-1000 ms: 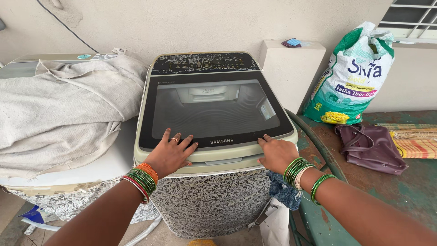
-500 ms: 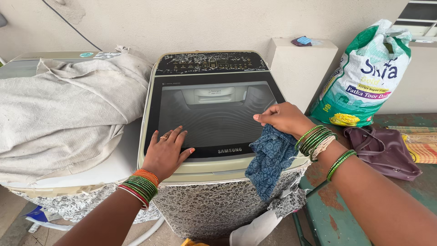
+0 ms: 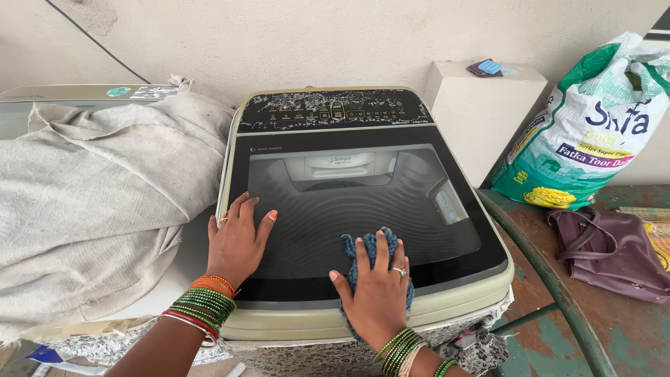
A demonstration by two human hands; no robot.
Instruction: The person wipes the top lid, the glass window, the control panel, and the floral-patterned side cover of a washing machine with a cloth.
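A: Start with the big thing: the washing machine (image 3: 363,209) in front of you, its dark glass lid (image 3: 356,209) shut flat, the control panel (image 3: 331,110) running along the back edge. To your left a large grey cloth (image 3: 91,195) lies heaped over a neighbouring appliance; to your right a green metal tabletop (image 3: 579,328) carries a printed sack (image 3: 593,126) and a purple bag (image 3: 611,255).

B: And your hands?

A: Your left hand (image 3: 237,241) lies flat on the near left part of the lid, fingers spread, holding nothing. Your right hand (image 3: 377,290) presses down, fingers spread, on a blue rag (image 3: 370,248) at the lid's near edge, right of centre. The rag is bunched, showing beyond your fingertips and below your palm.

B: What could go wrong from here?

A: I'd judge the weight to be the main risk. Both palms bear on glass; leaning hard could strain the lid or its hinges. Your bangles (image 3: 199,307) sit close to the surface, and dragging a wrist low could scratch it. A long forward stroke could also reach the touch panel and press a button. And the bunched rag could slip from under your palm.
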